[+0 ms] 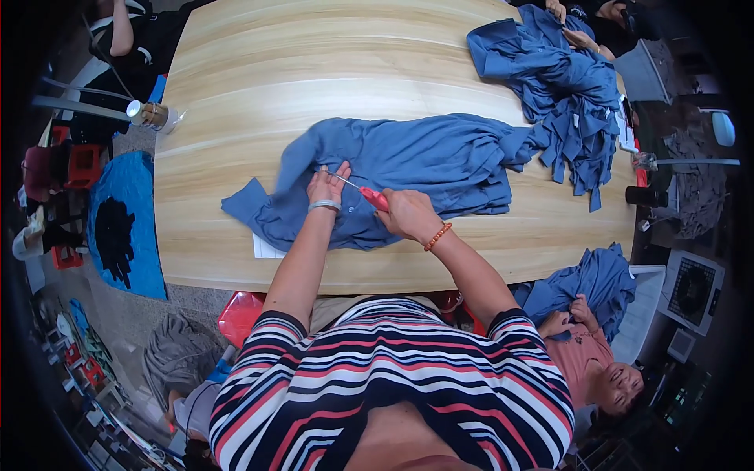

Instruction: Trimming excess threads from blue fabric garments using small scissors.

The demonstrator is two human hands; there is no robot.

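A blue-grey garment (440, 157) lies rumpled across the middle of the table, its collar-like end to the left. My right hand (410, 213) is closed round the red handle of a tool with a thin metal shaft (349, 183); its exact kind is hard to make out. The shaft points left, its tip over my left hand. Palm up over the garment, my left hand (328, 185) has its fingers apart, with the tip between thumb and fingers. I cannot see it gripping any cloth. A white sheet (267, 248) shows partly under the garment's near edge.
More blue-grey garments (550, 71) are heaped at the far right, where another person's hands (580, 41) handle one. A co-worker (589, 353) at the near right holds similar cloth. Clear bottle (153, 115) stands at the table's left edge; a red stool (241, 314) is below.
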